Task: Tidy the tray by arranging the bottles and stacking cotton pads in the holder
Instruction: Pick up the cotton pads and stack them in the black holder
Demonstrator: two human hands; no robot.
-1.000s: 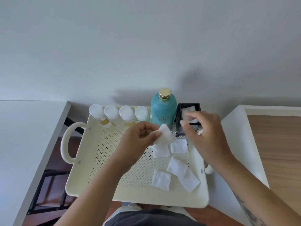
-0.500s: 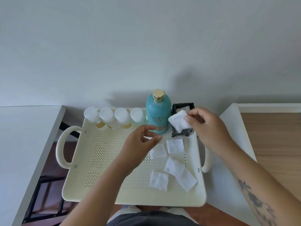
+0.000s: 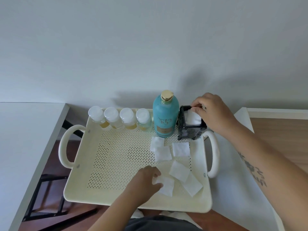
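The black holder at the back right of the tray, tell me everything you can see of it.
The black holder is a small, open-topped box, dark and glossy like plastic, with ornate cut-out sides. It stands slightly tilted in the tray's back right corner, right beside the teal bottle; whether they touch is unclear. White cotton pads fill its top. The right hand reaches over its far rim, fingers on the pads.

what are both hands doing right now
Left hand: closing on a loose cotton pad on the tray.
Right hand: pushing a pad into the black holder.
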